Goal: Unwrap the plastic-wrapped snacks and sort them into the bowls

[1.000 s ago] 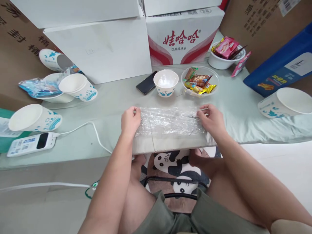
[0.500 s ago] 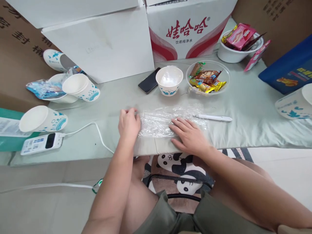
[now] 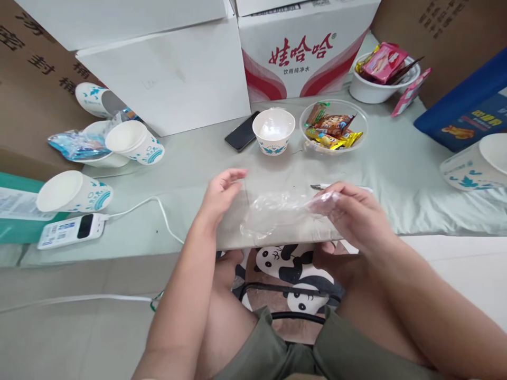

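Note:
Clear plastic film (image 3: 273, 208) hangs from my right hand (image 3: 354, 214), which pinches its right end above the table's front edge. The film's left part trails loosely toward my left hand (image 3: 224, 195). That hand is just left of the film, fingers apart and bent to the right, with nothing visible in it. A white pen (image 3: 320, 186) lies on the cloth, partly hidden behind my right hand. Beyond the hands stands a paper bowl (image 3: 274, 134) with clear plastic inside.
A dark phone (image 3: 241, 134) lies by the bowl. Wrapped snacks fill a clear plastic bowl (image 3: 368, 126) and a white tub (image 3: 362, 89). At left are paper cups (image 3: 97, 198) and a white power bank (image 3: 71, 232) with a cable. Boxes (image 3: 166, 79) line the back.
My right hand has lifted the film off the table and moved right, gathering it. My left hand, formerly down at the film's left edge, has risen and shifted right.

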Available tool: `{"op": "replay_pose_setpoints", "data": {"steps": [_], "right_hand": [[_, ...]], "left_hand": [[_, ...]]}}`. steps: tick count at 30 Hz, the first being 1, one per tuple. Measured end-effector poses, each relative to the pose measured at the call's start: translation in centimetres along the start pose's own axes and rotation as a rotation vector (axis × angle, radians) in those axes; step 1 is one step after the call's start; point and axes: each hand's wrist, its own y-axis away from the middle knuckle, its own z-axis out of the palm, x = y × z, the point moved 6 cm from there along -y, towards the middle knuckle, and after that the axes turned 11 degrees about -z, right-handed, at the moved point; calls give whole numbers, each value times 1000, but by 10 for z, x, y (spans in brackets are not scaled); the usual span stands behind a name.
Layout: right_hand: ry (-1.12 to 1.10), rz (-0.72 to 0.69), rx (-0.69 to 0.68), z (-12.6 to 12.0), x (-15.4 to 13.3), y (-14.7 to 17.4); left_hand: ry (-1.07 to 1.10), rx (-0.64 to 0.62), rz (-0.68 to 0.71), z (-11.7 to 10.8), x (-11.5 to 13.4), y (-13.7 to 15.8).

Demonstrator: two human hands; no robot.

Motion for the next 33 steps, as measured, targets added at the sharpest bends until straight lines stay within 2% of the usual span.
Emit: {"op": "replay_pose_setpoints", "data": {"steps": [3, 4, 6, 10, 12, 15, 17, 20, 27, 29, 33], "right_hand": [[-182, 184, 77, -3, 13, -3], [-215, 228, 88, -1, 20, -5], [-279, 289, 112, 4, 35, -9], [-268, 261, 81, 11, 51, -15], [-202, 199, 5, 13, 50, -17], [-93, 122, -102, 18, 47, -20], [-19, 96, -129, 21, 47, -23], [45, 74, -102, 26, 51, -27], [-33, 55, -33, 29, 61, -32], [-19, 8, -34, 27, 56, -33], [49, -177, -53, 22, 37, -29]], "left_hand": [[55, -438, 64, 42, 17, 19], [73, -526, 60, 54, 20, 23], [121, -583, -1, 72, 22, 26], [98, -442, -169, 88, 9, 15], [38, -364, -233, 87, 2, 10], [-17, -352, -294, 82, -5, 10], [-35, -394, -300, 77, -7, 13], [-40, -446, -311, 69, -7, 19], [-43, -484, -297, 49, -8, 25], [-30, -470, -269, 43, -8, 24], [94, -380, -257, 34, -11, 19]]}}
